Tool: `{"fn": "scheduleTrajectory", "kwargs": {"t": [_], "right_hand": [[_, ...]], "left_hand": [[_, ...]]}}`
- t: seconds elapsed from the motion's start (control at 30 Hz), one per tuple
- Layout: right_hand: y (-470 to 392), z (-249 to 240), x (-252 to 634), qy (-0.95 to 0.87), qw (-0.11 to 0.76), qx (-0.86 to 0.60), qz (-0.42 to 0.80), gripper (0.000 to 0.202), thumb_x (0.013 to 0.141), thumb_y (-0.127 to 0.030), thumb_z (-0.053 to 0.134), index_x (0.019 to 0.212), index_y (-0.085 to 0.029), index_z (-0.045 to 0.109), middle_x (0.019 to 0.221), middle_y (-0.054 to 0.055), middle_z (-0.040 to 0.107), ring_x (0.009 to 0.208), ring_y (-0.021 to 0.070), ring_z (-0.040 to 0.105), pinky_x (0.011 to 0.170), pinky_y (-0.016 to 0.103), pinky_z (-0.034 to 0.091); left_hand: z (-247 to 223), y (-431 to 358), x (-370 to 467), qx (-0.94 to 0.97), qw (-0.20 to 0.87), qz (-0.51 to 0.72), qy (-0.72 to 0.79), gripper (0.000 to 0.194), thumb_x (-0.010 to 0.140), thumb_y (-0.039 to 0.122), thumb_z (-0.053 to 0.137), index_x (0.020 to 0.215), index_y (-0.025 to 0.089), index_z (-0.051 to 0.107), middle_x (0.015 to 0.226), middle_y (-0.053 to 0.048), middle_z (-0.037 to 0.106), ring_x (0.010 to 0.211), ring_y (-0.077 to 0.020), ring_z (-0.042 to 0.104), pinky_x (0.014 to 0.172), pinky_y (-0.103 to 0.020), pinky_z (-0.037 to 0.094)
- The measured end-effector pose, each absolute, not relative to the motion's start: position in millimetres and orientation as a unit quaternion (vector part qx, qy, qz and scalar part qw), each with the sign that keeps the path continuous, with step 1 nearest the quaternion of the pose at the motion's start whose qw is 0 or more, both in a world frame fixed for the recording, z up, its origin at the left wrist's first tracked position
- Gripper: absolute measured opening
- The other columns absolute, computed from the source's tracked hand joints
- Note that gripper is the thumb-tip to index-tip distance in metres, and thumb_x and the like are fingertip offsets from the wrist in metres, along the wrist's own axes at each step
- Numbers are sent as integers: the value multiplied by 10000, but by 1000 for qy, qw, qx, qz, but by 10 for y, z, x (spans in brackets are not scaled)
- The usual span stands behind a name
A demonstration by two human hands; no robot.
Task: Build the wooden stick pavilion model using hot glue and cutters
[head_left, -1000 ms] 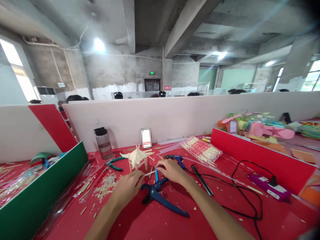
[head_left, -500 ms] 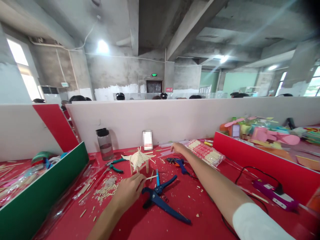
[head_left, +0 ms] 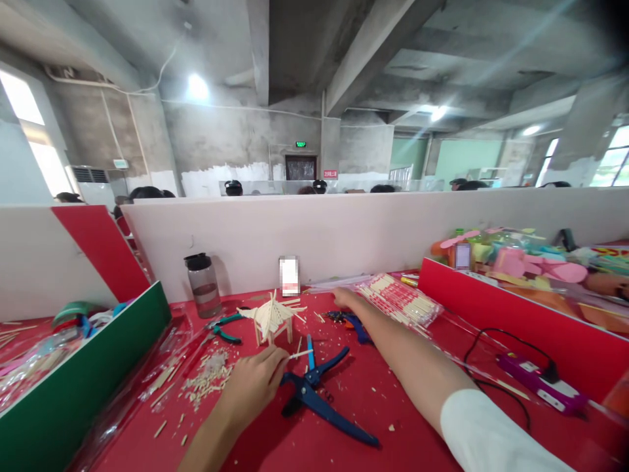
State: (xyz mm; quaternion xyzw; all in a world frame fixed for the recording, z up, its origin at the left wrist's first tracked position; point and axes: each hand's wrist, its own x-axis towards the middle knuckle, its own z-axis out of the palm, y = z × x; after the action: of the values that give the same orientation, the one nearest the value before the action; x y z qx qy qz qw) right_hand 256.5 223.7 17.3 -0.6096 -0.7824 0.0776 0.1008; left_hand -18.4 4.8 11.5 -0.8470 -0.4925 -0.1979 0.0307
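Observation:
My left hand [head_left: 260, 377] pinches a short pale wooden stick [head_left: 301, 354] in front of a small stick-built pavilion model [head_left: 272, 316] with a pointed roof. Beside that hand lies a dark blue cutter [head_left: 327, 403], its handles apart. My right hand [head_left: 344, 299] reaches to the back of the table, close to the blue glue gun [head_left: 356, 328]; its fingers are small and partly hidden, so I cannot make out whether it holds anything. To its right lies a plastic pack of sticks [head_left: 400, 298].
Green-handled pliers [head_left: 228, 329], a dark-lidded bottle [head_left: 203, 285] and stick scraps [head_left: 209, 377] lie or stand at left. A phone [head_left: 289, 275] leans on the white partition [head_left: 334, 229]. Green [head_left: 98, 380] and red [head_left: 515, 311] dividers flank the table; a purple power strip [head_left: 540, 385] sits right.
My right hand has shifted slightly left and nearer; the clear strip by its fingers no longer shows there. My left hand still holds the stick. The camera view has shifted slightly.

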Motion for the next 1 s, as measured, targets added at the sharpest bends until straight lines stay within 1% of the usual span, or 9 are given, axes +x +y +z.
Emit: {"fn": "scheduleTrajectory", "kwargs": {"t": [0.23,0.3,0.43,0.53,0.6,0.7,0.77,0.9,1.0], "right_hand": [[2052,670,2669,-789,139,-584,128,267,980,-325,577,1180,-154,628,1180,88,655,1030,220,646,907,424,534],[1790,787,2665,-802,160,-560,133,264,1013,-262,472,1140,-149,674,1130,110,703,1046,217,648,942,342,482],[980,792,2578,-846,149,-483,167,286,902,-445,615,1057,-237,736,1053,49,751,941,225,683,827,285,491],[402,600,2439,-898,59,-400,174,661,766,-650,676,1272,-226,645,1217,128,687,1108,337,627,927,401,474],[150,429,2331,-906,29,-393,152,892,690,-710,695,1392,-181,542,1358,194,583,1265,409,508,1051,505,383],[-13,221,2192,-909,36,-397,119,1029,682,-718,692,1477,-120,428,1425,246,498,1338,443,409,1144,589,215],[-24,167,2148,-909,47,-402,95,957,736,-648,688,1465,-83,436,1395,261,510,1322,446,417,1149,590,203],[18,273,2239,-911,48,-403,75,696,807,-466,652,1369,-71,538,1307,250,564,1243,423,486,1096,542,314],[19,453,2437,-896,50,-426,115,602,818,-474,621,1308,-127,589,1261,213,597,1191,398,532,1043,515,373]], "left_hand": [[100,62,-206,-835,7,-239,-496,271,1014,258,399,1018,237,669,1013,-59,756,861,-225,744,696,-264,508],[102,77,-221,-827,6,-237,-509,277,1014,274,397,1020,237,672,1047,-63,758,851,-234,749,678,-271,505],[93,110,-255,-812,6,-234,-535,258,1006,290,417,1025,244,671,1201,-66,725,864,-234,754,671,-265,500],[80,117,-256,-815,-9,-234,-530,256,994,272,425,1006,238,679,1090,-58,758,891,-232,748,706,-263,505],[70,115,-241,-814,-16,-239,-528,273,990,266,420,992,230,691,1006,-59,769,890,-235,744,718,-269,509],[47,115,-222,-807,-25,-253,-532,289,984,263,421,971,221,706,968,-66,771,863,-230,743,720,-272,512],[26,121,-227,-804,-28,-262,-534,286,980,264,428,956,218,709,938,-66,772,843,-222,741,726,-268,512],[-4,135,-267,-800,-20,-291,-524,250,973,271,452,968,222,697,979,-60,772,826,-208,740,721,-256,510],[9,122,-267,-797,-7,-324,-510,240,981,287,454,973,225,685,962,-46,772,783,-187,733,714,-248,505]]}}
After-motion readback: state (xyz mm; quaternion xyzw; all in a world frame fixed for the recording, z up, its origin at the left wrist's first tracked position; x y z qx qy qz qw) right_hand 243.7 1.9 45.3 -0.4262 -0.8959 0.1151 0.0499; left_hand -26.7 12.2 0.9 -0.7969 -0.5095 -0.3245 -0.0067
